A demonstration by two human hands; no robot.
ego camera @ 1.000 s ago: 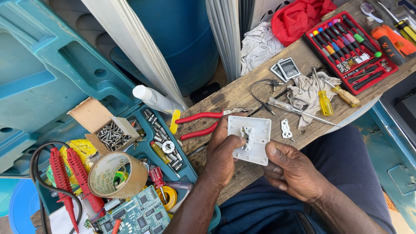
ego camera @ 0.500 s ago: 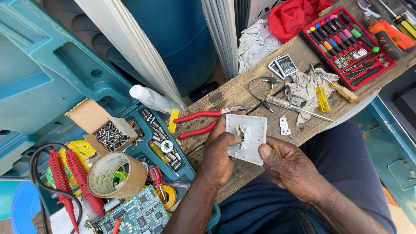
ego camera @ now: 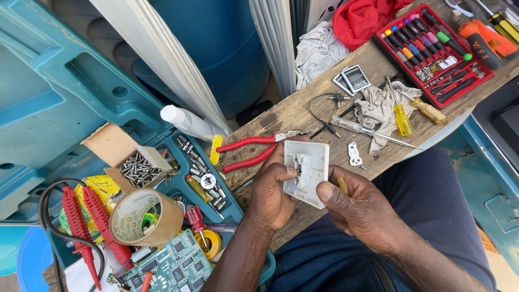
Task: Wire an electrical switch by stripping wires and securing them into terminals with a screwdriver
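A white square wall switch plate (ego camera: 309, 168), back side up, is held over the wooden plank (ego camera: 303, 111). My left hand (ego camera: 273, 192) grips its left edge, thumb pressed at the small fittings in its middle. My right hand (ego camera: 362, 208) holds its lower right edge with the thumb on top; a thin yellow-handled tool (ego camera: 343, 185) shows between its fingers. Red-handled long-nose pliers (ego camera: 254, 150) lie on the plank just left of the plate. A small white plastic piece (ego camera: 354, 153) lies to the right of it.
A yellow-handled screwdriver (ego camera: 401, 119), a clear-handled one (ego camera: 373, 132), a grey rag (ego camera: 378, 105) and a red screwdriver-set case (ego camera: 432, 48) lie on the plank. The teal toolbox (ego camera: 162, 135) at left holds screws, a tape roll (ego camera: 145, 216) and a circuit board (ego camera: 173, 267).
The plate has tilted and shifted slightly in my hands. My left thumb has moved onto the plate's middle. The view has drifted a little.
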